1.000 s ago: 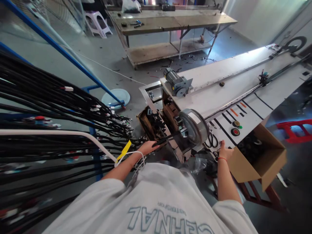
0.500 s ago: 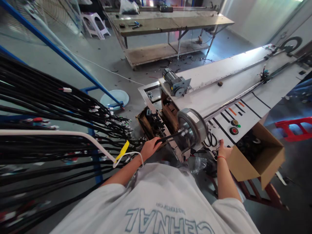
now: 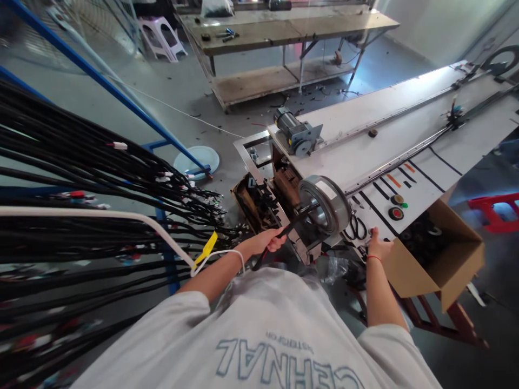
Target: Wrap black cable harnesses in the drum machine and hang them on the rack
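Note:
My left hand (image 3: 275, 239) is closed around a black cable (image 3: 295, 222). From the fist, this cable runs up into the opening of a wide, clear-walled ring (image 3: 343, 208) at the table's end. Its other end hangs down by my shirt, with a bit of red showing. At the near table edge, my right hand (image 3: 380, 247) has its thumb against a small, partly reddish part; the other fingers are curled and mostly hidden. Left of that hand lie scissors with black handles (image 3: 357, 228). Two tape rolls (image 3: 396, 213) sit farther up the table.
Many black cables (image 3: 121, 162) hang on a blue frame (image 3: 93, 89) at left. A motor (image 3: 290, 127) stands on the long white table (image 3: 336, 156). An open cardboard box (image 3: 462, 265) is at right, near a red stool (image 3: 497, 210). A workbench (image 3: 292, 38) stands behind.
My left hand has moved rightward, closer to the ring, and grips the cable in a fuller fist; a hanging end now shows below it. My right hand stays at the table edge.

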The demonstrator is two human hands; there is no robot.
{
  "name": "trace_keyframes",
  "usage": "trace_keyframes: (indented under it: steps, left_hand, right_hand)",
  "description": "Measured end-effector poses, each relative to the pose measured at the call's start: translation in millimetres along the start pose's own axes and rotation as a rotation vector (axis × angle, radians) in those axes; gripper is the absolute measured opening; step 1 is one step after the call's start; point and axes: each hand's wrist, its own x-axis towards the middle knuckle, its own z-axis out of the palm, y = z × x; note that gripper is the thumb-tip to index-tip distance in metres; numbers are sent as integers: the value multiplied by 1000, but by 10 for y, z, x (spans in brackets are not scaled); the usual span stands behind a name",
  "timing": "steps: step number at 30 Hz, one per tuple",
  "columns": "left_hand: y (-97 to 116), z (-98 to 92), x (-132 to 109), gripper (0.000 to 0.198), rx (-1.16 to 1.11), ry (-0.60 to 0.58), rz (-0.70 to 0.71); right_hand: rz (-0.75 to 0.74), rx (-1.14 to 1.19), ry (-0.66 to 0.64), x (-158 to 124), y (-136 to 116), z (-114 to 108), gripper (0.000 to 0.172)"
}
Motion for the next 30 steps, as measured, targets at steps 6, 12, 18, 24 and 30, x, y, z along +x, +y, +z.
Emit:
trace_keyframes:
  steps: [6, 12, 18, 24, 30]
  left_hand:
    - [-92, 128, -108, 37, -369, -77, -81]
    - [66, 46, -112, 39, 107, -59, 132]
    - [313, 0, -60, 28, 679, 17, 288]
    - [253, 31, -126, 33, 467, -77, 301]
    - [63, 38, -238, 51, 297, -75, 328]
  right_hand:
    - [11, 18, 7, -5, -2, 1, 72]
    - [17, 12, -9, -29, -47, -30, 68]
    - [21, 6, 14, 2, -17, 3, 69]
    - [19, -11, -4, -1, -44, -13, 67]
    - [35, -10, 3, 4, -53, -12, 70]
